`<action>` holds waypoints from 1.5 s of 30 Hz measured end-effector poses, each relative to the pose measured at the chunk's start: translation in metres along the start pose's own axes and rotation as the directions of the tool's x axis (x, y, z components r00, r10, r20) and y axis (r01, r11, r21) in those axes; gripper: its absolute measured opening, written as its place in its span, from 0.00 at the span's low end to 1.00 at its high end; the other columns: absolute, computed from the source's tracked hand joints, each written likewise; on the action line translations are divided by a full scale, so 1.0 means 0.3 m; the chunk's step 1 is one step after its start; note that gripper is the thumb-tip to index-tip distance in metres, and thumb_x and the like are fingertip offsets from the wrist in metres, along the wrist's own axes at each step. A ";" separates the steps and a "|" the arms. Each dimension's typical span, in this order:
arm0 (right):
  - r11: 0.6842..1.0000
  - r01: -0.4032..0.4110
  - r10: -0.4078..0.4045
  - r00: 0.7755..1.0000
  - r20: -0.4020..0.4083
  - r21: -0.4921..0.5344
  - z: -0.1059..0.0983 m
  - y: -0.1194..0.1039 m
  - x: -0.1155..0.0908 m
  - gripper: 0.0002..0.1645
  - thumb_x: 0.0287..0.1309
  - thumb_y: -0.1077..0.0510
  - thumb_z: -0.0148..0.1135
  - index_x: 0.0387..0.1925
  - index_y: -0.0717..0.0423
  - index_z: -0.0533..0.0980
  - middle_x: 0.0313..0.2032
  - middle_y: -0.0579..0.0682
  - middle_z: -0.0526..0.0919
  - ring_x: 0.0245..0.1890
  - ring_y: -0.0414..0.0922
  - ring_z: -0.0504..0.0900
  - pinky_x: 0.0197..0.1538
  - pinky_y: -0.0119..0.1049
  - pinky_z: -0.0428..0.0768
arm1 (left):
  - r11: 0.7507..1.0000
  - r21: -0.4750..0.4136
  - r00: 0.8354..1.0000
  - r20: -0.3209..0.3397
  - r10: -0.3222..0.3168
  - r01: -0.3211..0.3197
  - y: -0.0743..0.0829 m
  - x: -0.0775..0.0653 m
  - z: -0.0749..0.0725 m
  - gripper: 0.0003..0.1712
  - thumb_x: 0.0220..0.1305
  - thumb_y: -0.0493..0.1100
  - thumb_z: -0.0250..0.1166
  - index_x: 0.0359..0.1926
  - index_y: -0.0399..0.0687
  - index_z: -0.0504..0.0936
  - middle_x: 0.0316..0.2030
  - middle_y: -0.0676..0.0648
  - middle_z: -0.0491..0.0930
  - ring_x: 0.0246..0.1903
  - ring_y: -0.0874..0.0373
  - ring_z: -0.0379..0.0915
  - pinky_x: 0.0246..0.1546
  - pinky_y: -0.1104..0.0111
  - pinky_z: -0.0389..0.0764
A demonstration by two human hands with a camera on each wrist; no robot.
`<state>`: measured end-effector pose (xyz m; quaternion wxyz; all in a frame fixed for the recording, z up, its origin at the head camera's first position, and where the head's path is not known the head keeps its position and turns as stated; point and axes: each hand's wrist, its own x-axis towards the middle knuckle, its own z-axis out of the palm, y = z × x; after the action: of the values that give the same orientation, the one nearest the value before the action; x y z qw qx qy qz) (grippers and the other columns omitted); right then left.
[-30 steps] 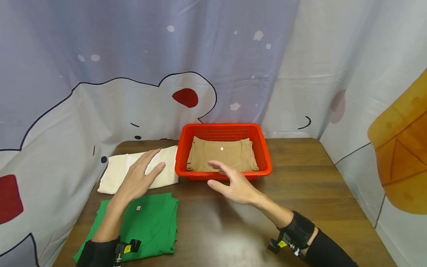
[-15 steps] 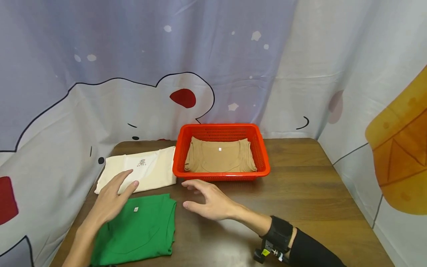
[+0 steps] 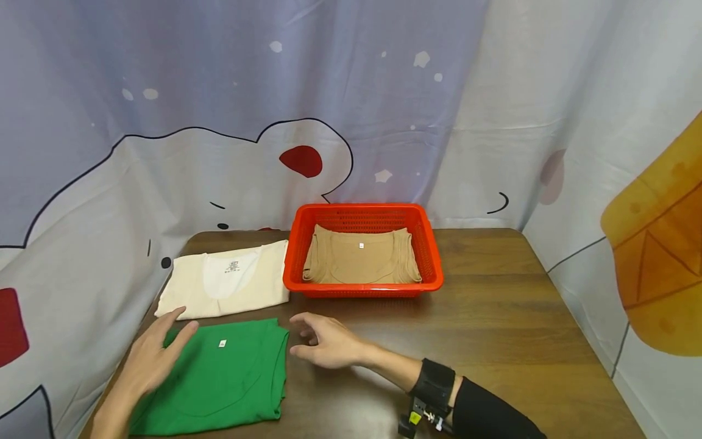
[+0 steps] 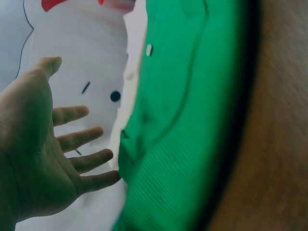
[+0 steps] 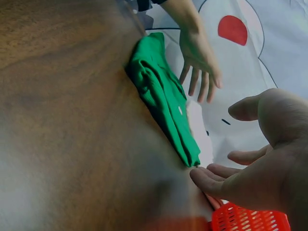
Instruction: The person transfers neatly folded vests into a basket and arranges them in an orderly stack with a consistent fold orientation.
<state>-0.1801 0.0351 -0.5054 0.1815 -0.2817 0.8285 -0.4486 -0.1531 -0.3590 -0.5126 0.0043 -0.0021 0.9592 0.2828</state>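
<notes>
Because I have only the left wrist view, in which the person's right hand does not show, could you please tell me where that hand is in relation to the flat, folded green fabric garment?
Observer: In the head view, the right hand is close beside the right-hand edge of the green garment; I cannot tell whether its fingertips touch the cloth.
Operator: Thank you; could you also kindly tell me whether any container holds something?
Observer: Yes, in the head view a rectangular red plastic basket with perforated walls holds a folded tan fabric garment.
</notes>
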 end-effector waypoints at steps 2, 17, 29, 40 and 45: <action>0.999 -0.033 0.032 0.999 0.007 0.025 0.015 -0.002 0.002 0.35 0.74 0.50 0.73 0.75 0.57 0.76 0.72 0.59 0.85 0.65 0.54 0.91 0.64 0.34 0.89 | 0.999 0.016 0.999 0.016 -0.031 0.031 -0.028 -0.009 -0.004 0.48 0.89 0.66 0.51 0.86 0.31 0.60 0.81 0.18 0.61 0.79 0.14 0.57 0.71 0.22 0.64; 0.871 -0.204 0.188 0.979 0.081 0.447 0.091 -0.003 0.024 0.40 0.68 0.59 0.71 0.76 0.72 0.72 0.66 0.65 0.85 0.59 0.49 0.89 0.64 0.45 0.91 | 0.990 0.066 0.990 -0.072 -0.118 0.123 -0.096 -0.060 0.027 0.48 0.88 0.64 0.56 0.82 0.23 0.62 0.76 0.14 0.65 0.74 0.14 0.63 0.70 0.23 0.68; 0.615 -0.315 0.267 0.946 0.184 0.723 0.148 -0.022 0.058 0.48 0.68 0.68 0.65 0.81 0.83 0.56 0.72 0.72 0.77 0.71 0.60 0.82 0.76 0.60 0.83 | 0.836 -0.230 0.866 0.167 -0.470 0.498 -0.101 -0.069 -0.035 0.62 0.82 0.78 0.50 0.90 0.32 0.49 0.84 0.20 0.57 0.80 0.21 0.60 0.77 0.32 0.68; 0.532 -0.345 0.323 0.927 0.191 0.774 0.190 -0.030 0.106 0.34 0.67 0.66 0.66 0.70 0.80 0.71 0.58 0.65 0.88 0.63 0.58 0.88 0.75 0.56 0.84 | 0.741 -0.376 0.825 0.357 -0.439 0.556 -0.128 -0.066 -0.038 0.67 0.81 0.80 0.53 0.87 0.23 0.51 0.83 0.19 0.58 0.68 0.42 0.79 0.60 0.62 0.87; 0.517 -0.354 0.357 0.917 0.180 0.779 0.214 -0.032 0.121 0.19 0.67 0.64 0.68 0.55 0.72 0.84 0.53 0.59 0.89 0.56 0.52 0.89 0.68 0.51 0.88 | 0.698 -0.438 0.822 0.362 -0.439 0.566 -0.126 -0.071 -0.034 0.62 0.81 0.75 0.59 0.84 0.22 0.60 0.58 0.42 0.88 0.45 0.66 0.86 0.47 0.67 0.90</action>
<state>-0.1698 -0.0331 -0.5330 0.3746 0.0054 0.5787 -0.7244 -0.1317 -0.3964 -0.5243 0.1921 -0.2341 0.7981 0.5209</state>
